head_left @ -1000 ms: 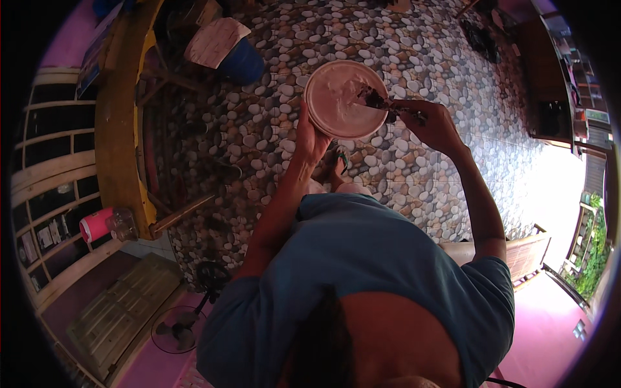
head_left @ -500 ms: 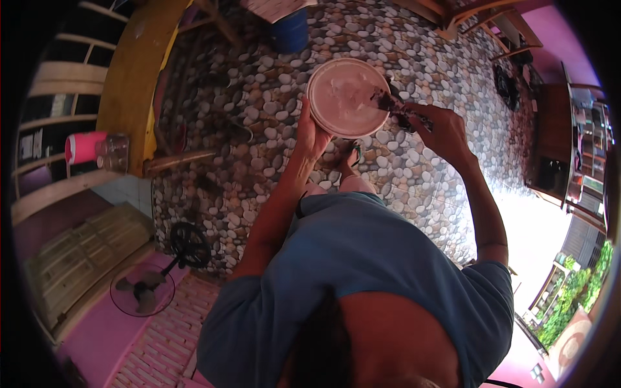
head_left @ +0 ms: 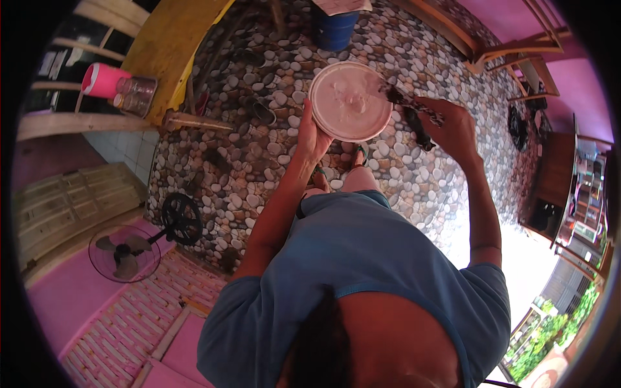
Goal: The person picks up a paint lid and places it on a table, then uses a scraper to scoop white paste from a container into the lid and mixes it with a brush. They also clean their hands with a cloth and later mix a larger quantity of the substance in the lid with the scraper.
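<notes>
My left hand (head_left: 315,137) supports a round, pale pink tub (head_left: 352,137) from its left side, thumb up along the rim. Inside lies a thick, pale pink substance with a lumpy surface. My right hand (head_left: 453,126) is closed round the dark, pink-spattered handle of what looks like a paintbrush (head_left: 427,111). Its far end reaches over the tub's right rim and is blurred, so its bristles do not show clearly. A black object (head_left: 422,132) shows below the brush; I cannot tell whether it lies on the floor.
Pebble-patterned flooring (head_left: 259,174) surrounds my feet. A blue bucket (head_left: 335,31) stands ahead. To the left are a yellow wooden table (head_left: 162,52), a pink container (head_left: 103,80), a glass jar (head_left: 137,96) and a fan (head_left: 126,252). Wooden furniture (head_left: 479,55) stands ahead right; bright light enters at right.
The brush has drawn back a little to the right, toward the tub's rim, with my right hand. My left hand still holds the tub. The view has shifted, so the surroundings appear moved.
</notes>
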Action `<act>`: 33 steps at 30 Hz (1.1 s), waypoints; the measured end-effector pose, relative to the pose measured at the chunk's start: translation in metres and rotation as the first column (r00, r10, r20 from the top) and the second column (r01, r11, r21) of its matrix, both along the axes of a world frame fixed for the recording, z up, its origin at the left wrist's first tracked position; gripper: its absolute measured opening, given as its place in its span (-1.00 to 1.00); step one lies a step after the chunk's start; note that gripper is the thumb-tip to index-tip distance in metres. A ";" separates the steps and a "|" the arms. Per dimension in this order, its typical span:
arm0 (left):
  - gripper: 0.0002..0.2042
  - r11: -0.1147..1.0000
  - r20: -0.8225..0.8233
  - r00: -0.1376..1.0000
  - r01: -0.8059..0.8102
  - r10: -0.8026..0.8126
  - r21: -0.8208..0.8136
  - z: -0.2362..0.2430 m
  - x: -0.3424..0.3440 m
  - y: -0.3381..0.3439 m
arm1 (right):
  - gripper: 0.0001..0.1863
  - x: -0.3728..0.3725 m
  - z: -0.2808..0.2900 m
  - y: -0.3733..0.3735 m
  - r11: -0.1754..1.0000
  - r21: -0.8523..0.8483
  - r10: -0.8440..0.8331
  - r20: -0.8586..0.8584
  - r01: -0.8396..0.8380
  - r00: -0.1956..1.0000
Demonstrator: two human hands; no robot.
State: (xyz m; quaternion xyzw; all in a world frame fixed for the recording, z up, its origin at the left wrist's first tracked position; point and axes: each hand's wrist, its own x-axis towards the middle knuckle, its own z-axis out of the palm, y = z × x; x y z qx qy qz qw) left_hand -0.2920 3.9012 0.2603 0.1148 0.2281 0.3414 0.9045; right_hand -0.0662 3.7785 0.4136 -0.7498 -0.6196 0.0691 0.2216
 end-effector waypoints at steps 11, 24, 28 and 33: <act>-0.43 0.971 -0.057 0.969 -0.241 0.240 -0.001 0.014 -0.046 0.011 | -0.66 0.024 -0.033 0.078 0.904 -0.380 0.112 -0.234 -0.197 0.966; -0.44 0.974 -0.221 0.949 -0.227 0.226 0.022 0.022 -0.029 0.027 | -0.69 0.024 -0.017 0.228 0.650 -0.414 0.581 -0.272 -0.638 0.767; -0.45 0.932 -0.136 0.922 -0.353 0.362 0.085 0.012 -0.032 0.030 | -0.69 0.019 0.002 0.256 0.530 -0.412 0.734 -0.214 -0.741 0.644; -0.46 0.902 -0.169 0.886 -0.428 0.432 0.058 0.023 -0.038 0.025 | -0.73 -0.005 0.009 0.285 0.538 -0.274 0.839 0.082 -0.797 0.538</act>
